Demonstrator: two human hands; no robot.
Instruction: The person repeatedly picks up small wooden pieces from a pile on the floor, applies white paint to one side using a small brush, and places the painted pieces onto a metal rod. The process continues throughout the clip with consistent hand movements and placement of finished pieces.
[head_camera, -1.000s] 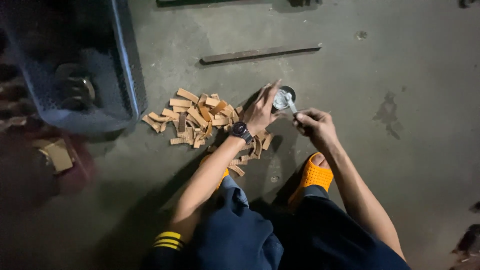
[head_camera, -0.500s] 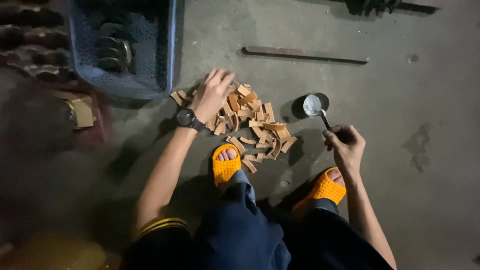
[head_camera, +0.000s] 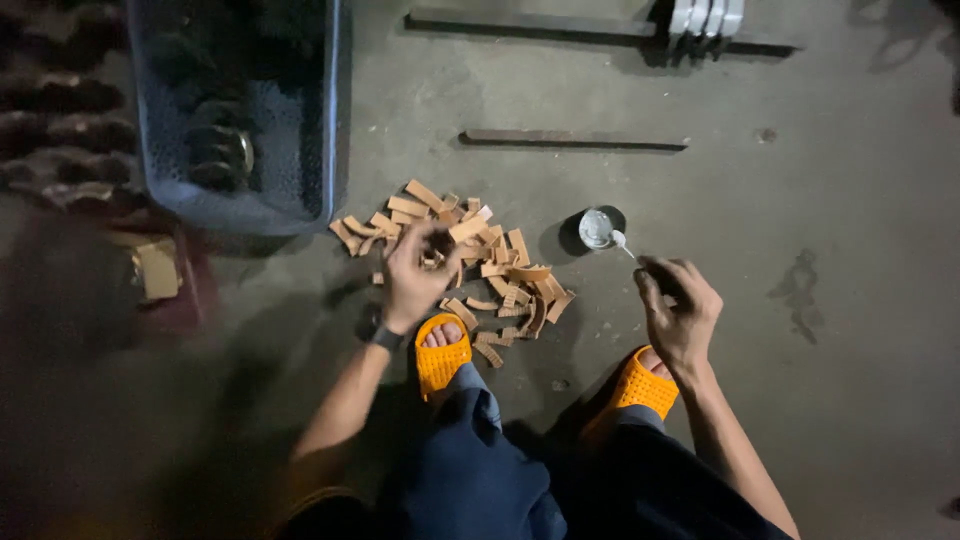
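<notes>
The left hand (head_camera: 415, 275) pinches one tan strip (head_camera: 433, 262) from the pile (head_camera: 500, 270); the right hand (head_camera: 680, 310) grips a small brush (head_camera: 628, 247) by the glue pot (head_camera: 596, 228), ready to dab

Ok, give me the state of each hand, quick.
Left hand: closed on a small tan piece over the pile of tan pieces.
Right hand: closed on a thin brush.

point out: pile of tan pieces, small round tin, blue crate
pile of tan pieces (head_camera: 505, 270), head view, a flat strip mid-pile.
small round tin (head_camera: 596, 228), head view, its pale centre.
blue crate (head_camera: 330, 110), head view, its right rim.
</notes>
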